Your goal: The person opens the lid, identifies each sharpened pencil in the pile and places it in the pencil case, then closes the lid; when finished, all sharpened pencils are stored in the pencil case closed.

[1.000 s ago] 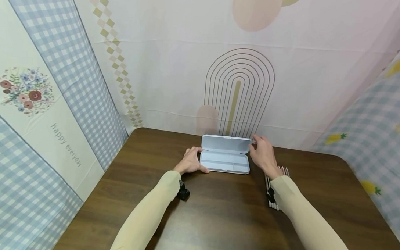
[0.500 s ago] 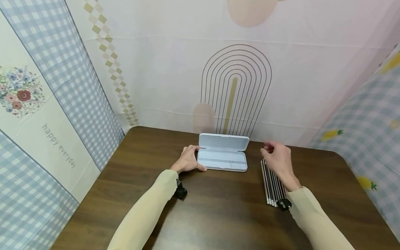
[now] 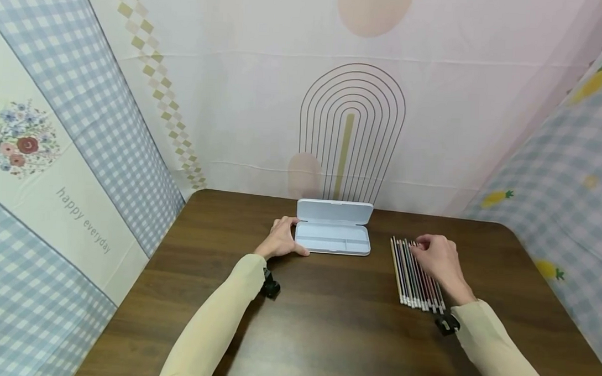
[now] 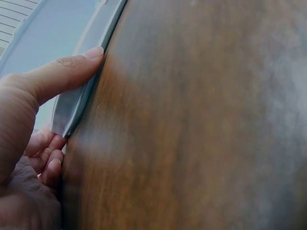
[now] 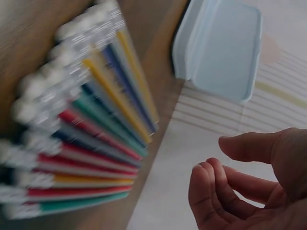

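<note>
A pale blue pencil case [image 3: 324,238] lies with its lid raised at the back of the table, its divided tray facing up. My left hand [image 3: 280,238] grips the case's left end, the thumb [image 4: 72,72] along the front edge and the fingers round the short side. To the right of the case, several pencils [image 3: 417,280] with white eraser ends lie side by side in a row. Over their far ends hovers my right hand [image 3: 438,258]. Its thumb and loosely bent fingers are apart in the right wrist view, with nothing between them.
The brown wooden table [image 3: 326,327] ends at a patterned cloth [image 3: 244,114] just behind the case. Checked cloths hang at the left and right sides. Small black cameras [image 3: 270,286] sit on both wrists.
My right hand has moved from the lid's right edge rightward to above the pencils, uncovering more of the row. The left hand stays on the case. The head view has shifted slightly.
</note>
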The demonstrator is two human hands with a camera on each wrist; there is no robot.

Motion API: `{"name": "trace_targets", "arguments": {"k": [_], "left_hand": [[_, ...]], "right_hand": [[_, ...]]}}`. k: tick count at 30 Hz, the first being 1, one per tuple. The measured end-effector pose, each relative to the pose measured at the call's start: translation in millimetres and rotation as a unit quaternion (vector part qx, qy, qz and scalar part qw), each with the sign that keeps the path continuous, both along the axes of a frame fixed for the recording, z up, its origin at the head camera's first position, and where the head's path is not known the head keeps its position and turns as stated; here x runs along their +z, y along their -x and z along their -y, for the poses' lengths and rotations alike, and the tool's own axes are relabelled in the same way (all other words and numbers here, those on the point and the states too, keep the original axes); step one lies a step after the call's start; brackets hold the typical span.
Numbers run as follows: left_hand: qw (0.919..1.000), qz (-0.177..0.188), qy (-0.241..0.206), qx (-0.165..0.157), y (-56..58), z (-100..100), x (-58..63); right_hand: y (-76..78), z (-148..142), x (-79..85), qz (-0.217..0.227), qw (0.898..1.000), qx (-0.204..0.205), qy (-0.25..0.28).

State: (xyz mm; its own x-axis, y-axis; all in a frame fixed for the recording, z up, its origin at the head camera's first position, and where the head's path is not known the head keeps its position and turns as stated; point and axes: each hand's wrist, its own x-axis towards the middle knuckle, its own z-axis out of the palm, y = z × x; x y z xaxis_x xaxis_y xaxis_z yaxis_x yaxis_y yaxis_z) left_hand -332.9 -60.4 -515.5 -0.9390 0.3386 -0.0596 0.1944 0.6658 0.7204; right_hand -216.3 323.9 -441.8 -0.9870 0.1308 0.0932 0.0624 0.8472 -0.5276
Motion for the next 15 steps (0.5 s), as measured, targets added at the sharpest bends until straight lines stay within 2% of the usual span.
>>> {"name": "trace_targets", "arguments": {"k": [9,15], "left_hand": [[1.0,0.001,-0.003,0.0,-1.2,0,2.8],[1.0,0.004,-0.004,0.003,-0.6,0,1.6]], "right_hand": [[-17.2,-33,-13.9,0.08,0.997,-0.015,-0.013],[-26.1,-46,-23.0,0.108,0.994,-0.017,-0.015]]}}
